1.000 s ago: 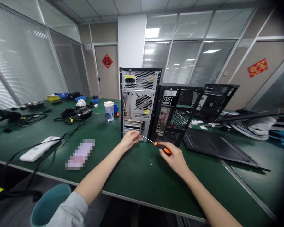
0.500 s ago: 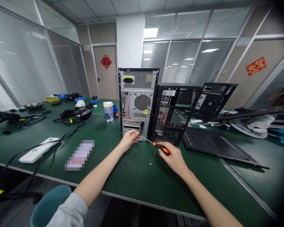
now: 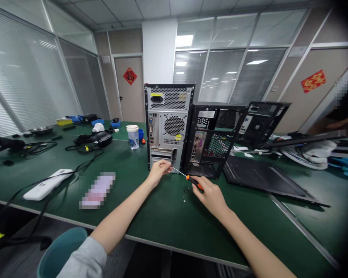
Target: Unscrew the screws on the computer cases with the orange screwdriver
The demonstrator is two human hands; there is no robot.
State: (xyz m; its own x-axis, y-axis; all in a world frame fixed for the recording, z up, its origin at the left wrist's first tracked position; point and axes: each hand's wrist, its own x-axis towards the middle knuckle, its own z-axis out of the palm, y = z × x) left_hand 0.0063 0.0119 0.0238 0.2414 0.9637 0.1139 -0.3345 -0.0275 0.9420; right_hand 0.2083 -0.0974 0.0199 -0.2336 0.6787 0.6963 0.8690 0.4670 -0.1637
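Observation:
A silver-and-black computer case (image 3: 168, 119) stands upright with its rear panel facing me. My right hand (image 3: 210, 195) grips the orange-and-black handle of a screwdriver (image 3: 195, 182), whose thin shaft slants up and left to the lower expansion slots. There my left hand (image 3: 160, 172) is closed in a pinch by the screwdriver's tip, at the slot edge. What lies between those fingertips, the tip or a tiny part, is hidden. Several small screws (image 3: 184, 200) lie on the green table (image 3: 162, 220) below the case.
Close on the right stands an opened black case (image 3: 211, 143), with another computer case (image 3: 258, 123) behind. A black side panel (image 3: 266, 179) lies flat at right. Leftward are a plastic cup (image 3: 133, 137), a white device (image 3: 48, 184), a blurred-out purplish item (image 3: 99, 191) and black cables (image 3: 88, 164).
My right hand has shifted slightly left and its grip on the screwdriver handle has turned a little. My left hand stays at the slots.

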